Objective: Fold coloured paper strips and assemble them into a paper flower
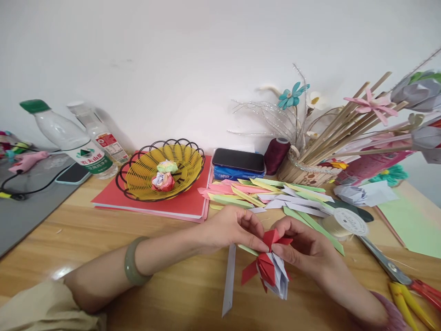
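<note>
Both hands pinch one piece of origami made of folded red and white paper (266, 268), held above the front of the table. My left hand (237, 230), with a ring and a green bangle on its arm, grips its upper left part between thumb and fingers. From the other side my right hand (301, 246) presses its thumb and fingertips on the top folds. A pale green tip sticks out near the left thumb. Below the left hand lies a folded white paper strip (228, 282), partly under the fingers.
Folded paper strips (248, 195) lie behind the hands. A yellow basket (188, 177) with two paper pieces sits on red paper (106, 197). At right are a thread spool (344, 224), scissors (392, 266) and stick flowers (358, 115); at left, a bottle (65, 131).
</note>
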Demonstrator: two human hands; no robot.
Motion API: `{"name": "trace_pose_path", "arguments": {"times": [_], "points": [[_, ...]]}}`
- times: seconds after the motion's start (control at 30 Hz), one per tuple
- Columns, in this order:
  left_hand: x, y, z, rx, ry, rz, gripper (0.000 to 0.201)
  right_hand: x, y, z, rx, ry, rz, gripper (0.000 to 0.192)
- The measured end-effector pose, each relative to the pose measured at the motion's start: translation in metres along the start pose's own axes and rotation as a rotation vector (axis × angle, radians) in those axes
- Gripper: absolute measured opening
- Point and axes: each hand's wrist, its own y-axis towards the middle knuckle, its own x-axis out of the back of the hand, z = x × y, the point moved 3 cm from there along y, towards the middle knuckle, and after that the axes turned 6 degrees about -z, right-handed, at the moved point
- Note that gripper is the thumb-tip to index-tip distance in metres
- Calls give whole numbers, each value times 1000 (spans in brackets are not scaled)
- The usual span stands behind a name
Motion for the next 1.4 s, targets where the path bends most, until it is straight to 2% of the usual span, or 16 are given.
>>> {"name": "trace_pose_path", "arguments": {"times": [0.17, 0.4, 0.73, 0.93, 1.03, 1.2, 1.4], "points": [[0, 0, -1, 15, -7, -43, 20, 2, 2, 3, -5, -15, 42, 20], [0, 1, -1, 20, -5, -52, 19, -2, 4, 4, -75, 109, 43, 24], [1, 3, 1, -28, 65, -39, 19, -2, 4, -3, -111, 164, -18, 28], [-1, -2, -2, -22, 130, 31, 19, -4, 3, -1, -160, 101, 166, 20], [-2, -3, -1, -1, 145, 55, 17, -4, 2, -1, -137, 108, 201, 16], [2, 1, -1, 19, 164, 1, 18, -4, 3, 2, -90, 57, 96, 18], [7, 6, 1, -40, 144, -90, 19, -3, 4, -1, -49, 33, -10, 19]]}}
